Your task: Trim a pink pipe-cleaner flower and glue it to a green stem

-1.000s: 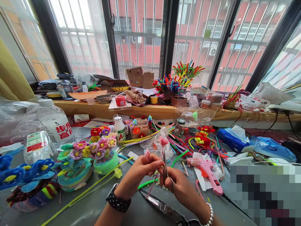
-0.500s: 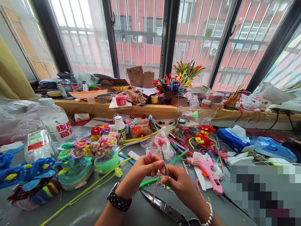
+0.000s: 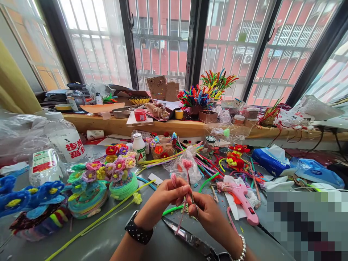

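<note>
My left hand [image 3: 172, 191] is closed in a pinch on a pink pipe cleaner [image 3: 180, 222]. One end curls up above the fingers and a thin tail hangs below. My right hand [image 3: 206, 209] is closed around a slim pair of scissors [image 3: 189, 178], its blades pointing up beside the left fingertips. Just past the tips is a fuzzy pink tuft [image 3: 187, 164]; whether it touches them I cannot tell. Under my hands a larger pair of scissors [image 3: 187, 236] lies on the grey table, near a green pipe cleaner [image 3: 174, 210] and small fuzz trimmings.
Pipe-cleaner flower pots [image 3: 123, 186] stand at left, with plastic bottles [image 3: 63, 139] behind. A pink glue gun [image 3: 246, 204] rests on paper at right, its cord trailing forward. Further right sits a blue tissue pack [image 3: 270, 161]. A cluttered wooden sill [image 3: 108, 123] runs along the back.
Both hands stay almost in place, close together, with the same holds. The whole view has shifted very slightly.
</note>
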`<action>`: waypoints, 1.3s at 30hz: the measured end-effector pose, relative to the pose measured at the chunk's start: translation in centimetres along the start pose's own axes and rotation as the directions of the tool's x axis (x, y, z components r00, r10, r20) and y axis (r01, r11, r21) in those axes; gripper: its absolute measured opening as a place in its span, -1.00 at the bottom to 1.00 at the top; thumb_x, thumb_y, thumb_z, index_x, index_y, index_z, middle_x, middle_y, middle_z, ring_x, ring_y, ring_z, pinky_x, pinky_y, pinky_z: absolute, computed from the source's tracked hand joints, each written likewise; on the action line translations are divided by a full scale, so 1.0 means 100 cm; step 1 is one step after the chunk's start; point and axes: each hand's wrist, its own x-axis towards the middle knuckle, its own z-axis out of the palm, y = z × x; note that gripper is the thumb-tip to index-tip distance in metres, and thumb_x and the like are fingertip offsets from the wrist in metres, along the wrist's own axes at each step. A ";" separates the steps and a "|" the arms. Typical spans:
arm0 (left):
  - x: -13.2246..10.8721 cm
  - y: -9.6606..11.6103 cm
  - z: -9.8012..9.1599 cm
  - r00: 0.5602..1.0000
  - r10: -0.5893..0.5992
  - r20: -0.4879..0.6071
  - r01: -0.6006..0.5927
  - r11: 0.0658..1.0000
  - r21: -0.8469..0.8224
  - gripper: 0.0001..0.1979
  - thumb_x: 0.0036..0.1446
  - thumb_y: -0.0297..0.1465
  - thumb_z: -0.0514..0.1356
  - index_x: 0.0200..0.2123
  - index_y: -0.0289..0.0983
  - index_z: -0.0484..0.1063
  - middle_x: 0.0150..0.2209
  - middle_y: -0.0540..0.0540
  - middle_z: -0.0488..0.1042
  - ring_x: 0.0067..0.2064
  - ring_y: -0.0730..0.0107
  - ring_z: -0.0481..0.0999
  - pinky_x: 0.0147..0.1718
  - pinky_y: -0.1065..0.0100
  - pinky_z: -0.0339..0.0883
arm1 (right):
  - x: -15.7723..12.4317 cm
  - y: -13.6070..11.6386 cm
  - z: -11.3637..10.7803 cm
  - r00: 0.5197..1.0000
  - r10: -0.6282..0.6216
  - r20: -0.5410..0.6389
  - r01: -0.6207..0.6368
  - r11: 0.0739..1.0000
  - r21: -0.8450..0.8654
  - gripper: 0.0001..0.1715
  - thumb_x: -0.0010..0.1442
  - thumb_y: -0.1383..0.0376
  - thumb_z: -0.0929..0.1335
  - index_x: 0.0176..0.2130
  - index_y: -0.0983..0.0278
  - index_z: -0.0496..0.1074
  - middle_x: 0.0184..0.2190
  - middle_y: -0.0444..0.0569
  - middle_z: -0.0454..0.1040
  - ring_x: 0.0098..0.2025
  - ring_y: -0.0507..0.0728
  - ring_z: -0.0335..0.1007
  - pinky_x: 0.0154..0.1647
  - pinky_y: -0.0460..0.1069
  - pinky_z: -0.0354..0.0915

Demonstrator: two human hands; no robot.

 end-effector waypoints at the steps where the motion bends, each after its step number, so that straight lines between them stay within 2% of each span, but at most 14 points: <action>1: 0.000 0.000 0.000 1.000 0.001 0.003 -0.001 1.000 0.003 -0.81 -0.04 -0.32 0.15 -0.54 -0.35 0.34 -0.61 -0.01 0.38 -0.63 0.64 0.12 -0.64 0.49 -0.11 | 0.000 0.000 0.000 1.000 0.006 -0.002 -0.006 1.000 0.000 -0.37 -0.05 -0.21 0.10 -0.57 0.30 0.16 -0.65 -0.20 0.07 -0.58 -0.02 -0.06 -0.61 -0.13 -0.06; 10: 0.001 0.002 0.001 0.999 0.004 -0.031 -0.003 0.999 0.042 -0.78 -0.07 -0.29 0.17 -0.56 -0.34 0.32 -0.60 0.02 0.35 -0.62 0.63 0.09 -0.63 0.48 -0.12 | 0.002 -0.003 -0.001 0.994 0.071 -0.087 -0.073 0.997 -0.021 -0.36 -0.08 -0.21 0.14 -0.64 0.31 0.17 -0.67 -0.19 0.07 -0.59 -0.02 -0.06 -0.62 -0.13 -0.08; 17: 0.001 0.004 0.003 0.997 0.037 -0.073 -0.032 0.996 0.078 -0.77 -0.07 -0.32 0.18 -0.61 -0.34 0.28 -0.66 0.08 0.25 -0.61 0.62 0.07 -0.61 0.49 -0.09 | 0.001 -0.003 -0.003 1.000 -0.001 0.012 0.001 1.000 -0.019 -0.31 0.00 -0.19 0.06 -0.50 0.33 0.31 -0.64 -0.19 0.07 -0.58 -0.02 -0.07 -0.61 -0.12 -0.11; 24: 0.002 0.005 0.003 0.992 0.054 -0.117 -0.046 0.997 0.069 -0.76 -0.10 -0.32 0.20 -0.63 -0.33 0.24 -0.67 0.08 0.25 -0.61 0.62 0.07 -0.62 0.50 -0.07 | -0.001 -0.005 -0.004 0.998 -0.039 0.041 0.040 0.999 -0.021 -0.30 -0.02 -0.22 0.01 -0.53 0.32 0.24 -0.61 -0.17 0.11 -0.56 -0.01 -0.03 -0.59 -0.12 -0.06; 30: 0.002 0.005 0.004 0.991 0.024 -0.132 -0.017 0.998 0.060 -0.73 -0.17 -0.28 0.23 -0.63 -0.32 0.24 -0.68 0.08 0.27 -0.62 0.62 0.09 -0.62 0.49 -0.07 | -0.002 -0.008 -0.004 0.997 -0.003 0.076 0.011 0.995 -0.095 -0.28 -0.03 -0.23 0.00 -0.50 0.31 0.26 -0.61 -0.17 0.11 -0.55 0.00 -0.03 -0.57 -0.12 -0.05; 39: 0.004 0.002 0.000 0.994 0.012 -0.108 -0.004 0.997 0.073 -0.72 -0.18 -0.26 0.23 -0.63 -0.32 0.23 -0.69 0.05 0.33 -0.65 0.63 0.10 -0.65 0.50 -0.10 | 0.003 -0.003 -0.002 0.998 0.055 -0.014 -0.056 0.989 -0.135 -0.35 -0.05 -0.21 0.11 -0.61 0.31 0.20 -0.67 -0.21 0.01 -0.60 -0.03 -0.11 -0.62 -0.11 -0.15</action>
